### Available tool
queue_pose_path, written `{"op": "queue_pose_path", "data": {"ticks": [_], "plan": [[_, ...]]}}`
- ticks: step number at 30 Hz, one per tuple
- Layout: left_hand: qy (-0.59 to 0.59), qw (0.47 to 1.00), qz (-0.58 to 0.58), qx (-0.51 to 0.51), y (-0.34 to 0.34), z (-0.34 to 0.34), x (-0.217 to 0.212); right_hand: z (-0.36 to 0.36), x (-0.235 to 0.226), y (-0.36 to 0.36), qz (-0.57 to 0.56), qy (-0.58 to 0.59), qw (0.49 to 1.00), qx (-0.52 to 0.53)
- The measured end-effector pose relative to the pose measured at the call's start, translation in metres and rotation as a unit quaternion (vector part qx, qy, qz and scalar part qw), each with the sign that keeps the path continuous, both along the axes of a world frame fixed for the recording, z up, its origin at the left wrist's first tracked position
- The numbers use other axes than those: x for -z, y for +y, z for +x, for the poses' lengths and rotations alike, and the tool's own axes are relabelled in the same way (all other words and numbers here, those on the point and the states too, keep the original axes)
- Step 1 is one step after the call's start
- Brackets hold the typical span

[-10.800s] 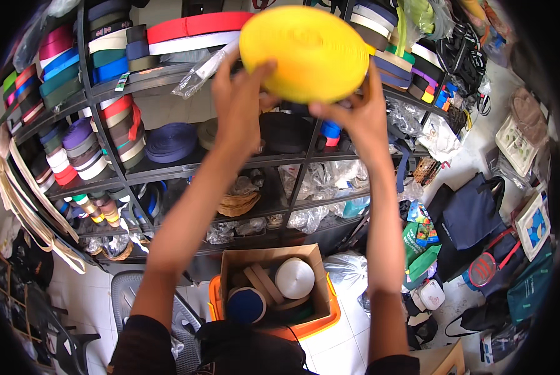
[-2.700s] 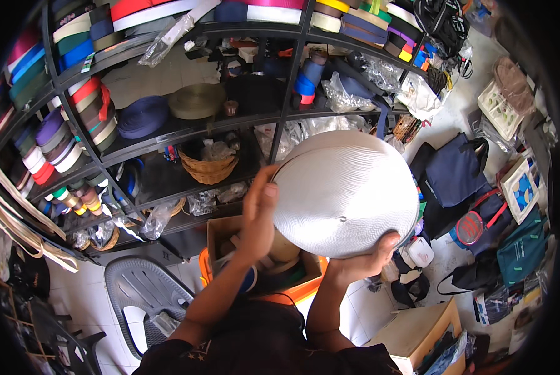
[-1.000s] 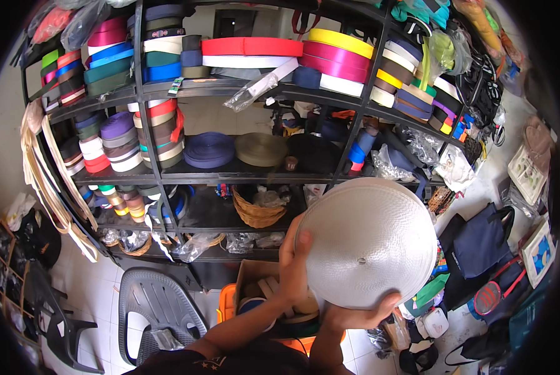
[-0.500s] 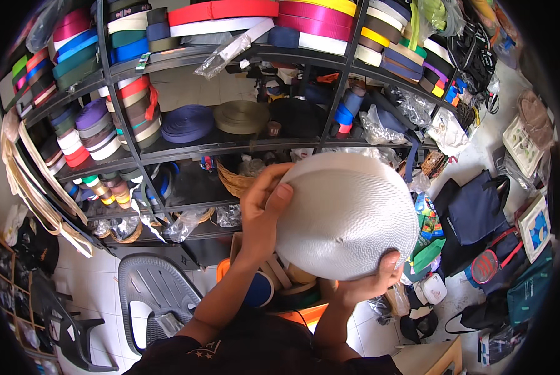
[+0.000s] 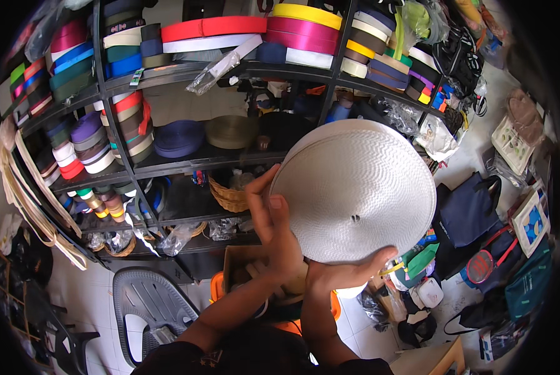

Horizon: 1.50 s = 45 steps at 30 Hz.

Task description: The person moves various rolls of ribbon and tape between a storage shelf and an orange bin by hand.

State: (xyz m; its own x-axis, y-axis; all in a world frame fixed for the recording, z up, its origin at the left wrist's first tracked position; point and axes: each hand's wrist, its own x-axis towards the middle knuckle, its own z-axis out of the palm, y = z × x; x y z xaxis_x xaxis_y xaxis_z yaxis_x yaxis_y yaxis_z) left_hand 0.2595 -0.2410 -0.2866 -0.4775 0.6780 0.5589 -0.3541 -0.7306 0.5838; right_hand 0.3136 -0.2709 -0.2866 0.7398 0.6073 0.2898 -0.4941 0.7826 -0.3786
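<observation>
A large coiled roll of white webbing (image 5: 361, 181) is held up in front of me, its flat spiral face turned toward me and a small dark hole at its centre. My left hand (image 5: 277, 228) grips its left edge, thumb raised against the rim and fingers around the far side. Under the lower edge, my right hand (image 5: 345, 272) supports it, with the thumb pointing right along the rim and the other fingers hidden behind the roll.
Black shelving (image 5: 230, 147) ahead carries many webbing rolls, including a navy roll (image 5: 180, 139) and an olive roll (image 5: 232, 131). A wicker basket (image 5: 228, 195) sits lower. A grey plastic chair (image 5: 152, 312) stands at lower left. Bags, such as a navy bag (image 5: 470, 209), crowd the right.
The white roll has tilted so more of its flat face shows, and it sits slightly further right. My right hand has shifted left beneath it; both hands still hold on.
</observation>
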Motion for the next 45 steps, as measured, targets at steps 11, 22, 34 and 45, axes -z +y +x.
{"op": "queue_pose_path", "data": {"ticks": [11, 22, 34, 45], "plan": [[0.137, 0.983, 0.107, -0.051, 0.076, -0.009, -0.07, -0.008, -0.093, 0.109, 0.06, -0.002, 0.997, -0.044], [0.079, 0.977, -0.003, -0.196, 0.199, -0.037, -0.236, 0.032, -0.234, 0.24, 0.086, -0.442, 0.882, -0.14], [0.073, 0.993, -0.03, -0.088, 0.247, -0.051, -0.266, 0.035, -0.248, 0.274, 0.041, -0.485, 0.873, -0.024], [0.342, 0.939, -0.031, 0.003, 0.305, -0.097, -0.292, 0.021, -0.28, 0.295, -0.206, -0.534, 0.814, 0.099]]}}
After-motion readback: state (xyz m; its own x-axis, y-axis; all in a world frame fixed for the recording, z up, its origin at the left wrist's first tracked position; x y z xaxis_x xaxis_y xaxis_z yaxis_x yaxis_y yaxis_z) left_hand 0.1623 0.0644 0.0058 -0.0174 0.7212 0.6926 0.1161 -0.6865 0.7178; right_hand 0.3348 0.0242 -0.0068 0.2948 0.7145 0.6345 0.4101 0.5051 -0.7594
